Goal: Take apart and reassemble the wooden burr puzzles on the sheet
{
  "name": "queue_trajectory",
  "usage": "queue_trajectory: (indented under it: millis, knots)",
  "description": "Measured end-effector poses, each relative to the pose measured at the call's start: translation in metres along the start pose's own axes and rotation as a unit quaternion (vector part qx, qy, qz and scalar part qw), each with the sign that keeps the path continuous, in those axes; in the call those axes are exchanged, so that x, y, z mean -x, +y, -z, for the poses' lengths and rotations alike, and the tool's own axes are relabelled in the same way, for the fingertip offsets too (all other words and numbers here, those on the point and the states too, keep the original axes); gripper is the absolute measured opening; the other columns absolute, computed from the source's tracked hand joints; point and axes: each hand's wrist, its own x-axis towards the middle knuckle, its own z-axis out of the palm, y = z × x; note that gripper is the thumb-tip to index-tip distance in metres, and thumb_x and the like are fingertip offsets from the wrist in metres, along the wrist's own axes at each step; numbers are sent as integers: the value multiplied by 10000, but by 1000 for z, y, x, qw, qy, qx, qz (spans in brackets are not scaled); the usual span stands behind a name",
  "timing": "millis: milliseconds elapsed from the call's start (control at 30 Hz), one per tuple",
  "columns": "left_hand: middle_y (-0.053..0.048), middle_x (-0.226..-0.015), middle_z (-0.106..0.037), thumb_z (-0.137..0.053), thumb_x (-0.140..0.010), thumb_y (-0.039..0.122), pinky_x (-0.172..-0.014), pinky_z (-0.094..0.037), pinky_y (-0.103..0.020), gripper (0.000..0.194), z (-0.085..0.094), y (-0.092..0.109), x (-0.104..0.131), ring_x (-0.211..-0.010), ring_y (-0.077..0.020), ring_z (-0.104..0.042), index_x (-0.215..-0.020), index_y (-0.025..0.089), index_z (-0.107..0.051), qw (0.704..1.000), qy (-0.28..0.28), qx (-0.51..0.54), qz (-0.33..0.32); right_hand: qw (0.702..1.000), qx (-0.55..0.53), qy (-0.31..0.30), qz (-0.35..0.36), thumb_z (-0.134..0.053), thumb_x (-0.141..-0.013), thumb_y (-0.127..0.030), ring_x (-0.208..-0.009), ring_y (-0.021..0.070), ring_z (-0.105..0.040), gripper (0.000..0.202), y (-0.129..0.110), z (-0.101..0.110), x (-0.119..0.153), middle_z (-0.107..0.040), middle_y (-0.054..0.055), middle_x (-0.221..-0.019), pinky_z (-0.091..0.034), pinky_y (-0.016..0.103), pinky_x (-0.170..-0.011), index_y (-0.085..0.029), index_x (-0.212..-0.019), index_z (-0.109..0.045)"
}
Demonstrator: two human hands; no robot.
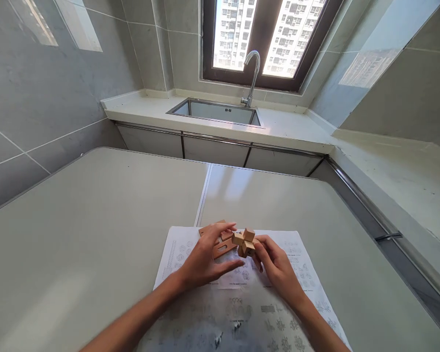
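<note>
A small wooden burr puzzle (246, 242) of interlocking blocks is pinched between the thumb and fingers of my right hand (275, 264). My left hand (205, 256) is open beside it on the left, thumb and fingers spread apart, not closed on the puzzle. Reddish-brown flat wooden pieces (224, 248), one with a slot, lie on the paper behind my left hand, partly hidden by its fingers. Beneath both hands is a large printed sheet (278, 313) with rows of small diagrams.
The sheet lies on a pale table (77, 234) with a seam running down its middle. Beyond the table a counter (289, 122) holds a sink (216, 111) with a curved faucet (254, 73) under a window. Another counter (399, 166) runs along the right.
</note>
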Motion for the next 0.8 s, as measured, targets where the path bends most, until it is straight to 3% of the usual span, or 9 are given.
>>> queue_trajectory:
  millis: [133,333,533,667,800]
  knots:
    - [-127,-1401,-589,-818,-871,336,-1102,-512,-503,638,1,-13,-1,-1292,-315,-578,-1422,267,-504,991,28,-128,0,988,88,125,-6,-510,-1057,-551,-650,168,-558,380,8,9,-6,-667,18,-786,-452,275,-604,-196,-1044,-644]
    - [-154,-1458,-550,-768,-903,373,-1133,-469,-553,575,-3,-23,0,-1366,-358,-517,-1398,244,-506,976,3,-218,-6,960,194,204,-2,-519,-1038,-586,-717,205,-634,422,22,21,-12,-732,70,-897,-493,305,-630,-193,-1078,-671]
    - [-147,-1459,-573,-726,-935,362,-1120,-474,-556,559,-6,-27,1,-1347,-356,-543,-1426,242,-488,973,4,-230,-9,924,271,268,-1,-491,-1029,-633,-726,225,-644,481,40,39,-20,-745,109,-998,-502,351,-677,-192,-1107,-667]
    - [-138,-1448,-583,-732,-925,329,-1098,-489,-555,550,-7,-27,0,-1320,-351,-555,-1418,251,-500,975,0,-222,-9,907,306,290,-2,-429,-1030,-672,-850,269,-671,544,47,49,-25,-742,141,-1064,-506,384,-746,-186,-1112,-659]
    - [-128,-1452,-575,-732,-919,284,-1096,-492,-551,534,-6,-24,-2,-1313,-341,-547,-1400,254,-504,977,-14,-213,-8,898,319,301,-35,-397,-1031,-682,-823,267,-669,560,49,54,-26,-735,140,-1098,-506,392,-736,-194,-1133,-652]
